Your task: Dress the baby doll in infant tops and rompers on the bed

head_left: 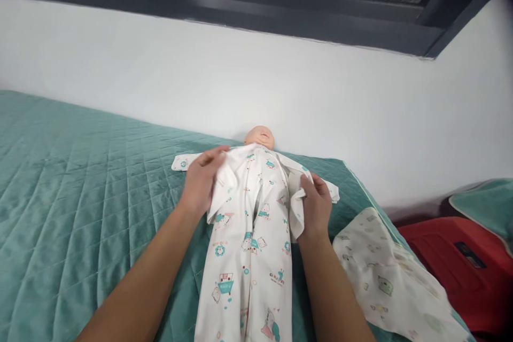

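Note:
A baby doll [259, 137] lies on its back with its head by the wall. White printed baby trousers [248, 256] are pulled high over its body, up to the chest. Its arms are in the sleeves of a white baby jacket [224, 187], which hangs open at both sides. My left hand [204, 179] is closed at the jacket's left front panel, near the doll's shoulder; its fingertips are partly hidden. On the other side my right hand [316, 203] pinches the edge of the right front panel. The doll's hands and feet are out of sight.
The doll rests on a green quilted bed cover [100, 197] against a white wall [200, 75]. A printed white cloth [385, 283] lies crumpled at the bed's right edge. Beyond that edge are a red plastic object [452, 262] and a green cushion [487, 208]. A dark window frame [260, 8] runs above.

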`<state>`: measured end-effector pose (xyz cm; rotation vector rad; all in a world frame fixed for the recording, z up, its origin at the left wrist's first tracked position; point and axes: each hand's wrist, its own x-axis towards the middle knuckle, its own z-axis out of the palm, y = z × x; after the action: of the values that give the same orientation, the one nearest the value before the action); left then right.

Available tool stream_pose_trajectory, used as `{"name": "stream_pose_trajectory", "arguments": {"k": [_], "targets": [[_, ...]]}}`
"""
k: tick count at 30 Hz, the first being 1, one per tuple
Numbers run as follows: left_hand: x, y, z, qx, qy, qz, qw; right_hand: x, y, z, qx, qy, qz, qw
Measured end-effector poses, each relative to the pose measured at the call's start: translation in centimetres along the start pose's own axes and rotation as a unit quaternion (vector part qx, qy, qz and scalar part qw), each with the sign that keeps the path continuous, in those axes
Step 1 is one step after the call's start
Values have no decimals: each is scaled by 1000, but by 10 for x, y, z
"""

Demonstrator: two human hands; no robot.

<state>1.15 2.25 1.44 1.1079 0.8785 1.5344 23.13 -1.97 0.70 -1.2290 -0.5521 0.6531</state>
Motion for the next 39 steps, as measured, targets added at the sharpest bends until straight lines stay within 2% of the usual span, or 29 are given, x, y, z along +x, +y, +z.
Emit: {"name": "stream_pose_trajectory", "arguments": {"k": [2, 4, 8, 11, 13, 17, 19, 22, 25, 28, 30, 32, 34, 37, 39], "targets": [[9, -6, -11, -50, 109, -27, 992, 5, 1, -3, -19, 41, -1, 999], [14, -11, -17, -25, 145, -66, 987, 6, 4, -4, -66, 19, -5, 998], [12, -20, -10, 139, 94, -119, 979, 6, 13, 1, -199, -66, -41, 977], [12, -25, -3, 237, 44, -88, 966, 9, 17, 2, -233, -71, -58, 968], [18, -27, -5, 289, 24, -48, 956, 11, 17, 0, -236, -76, -56, 967], [36, -31, -28, 426, 75, 27, 901, 10, 15, -3, -221, -91, -42, 970], [41, -33, -43, 477, 101, 38, 872, 9, 15, -4, -201, -82, -29, 976], [38, -35, -58, 517, 99, 29, 850, 9, 15, -5, -196, -59, -13, 979], [30, -34, -56, 579, 90, 55, 809, 9, 15, -6, -246, -38, -93, 964], [26, -32, -40, 655, 82, 148, 736, 7, 14, -4, -315, -53, -220, 922], [28, -33, -30, 675, 54, 208, 706, 5, 9, -1, -374, -74, -262, 887], [32, -37, -23, 681, 5, 237, 693, 3, 2, 5, -458, -113, -267, 840], [38, -43, -21, 691, -35, 236, 683, 2, -7, 14, -551, -154, -252, 780], [45, -48, -22, 707, -56, 223, 669, 9, -20, 28, -648, -198, -245, 693], [48, -49, -23, 713, -61, 218, 663, 19, -24, 36, -679, -225, -246, 655]]}}
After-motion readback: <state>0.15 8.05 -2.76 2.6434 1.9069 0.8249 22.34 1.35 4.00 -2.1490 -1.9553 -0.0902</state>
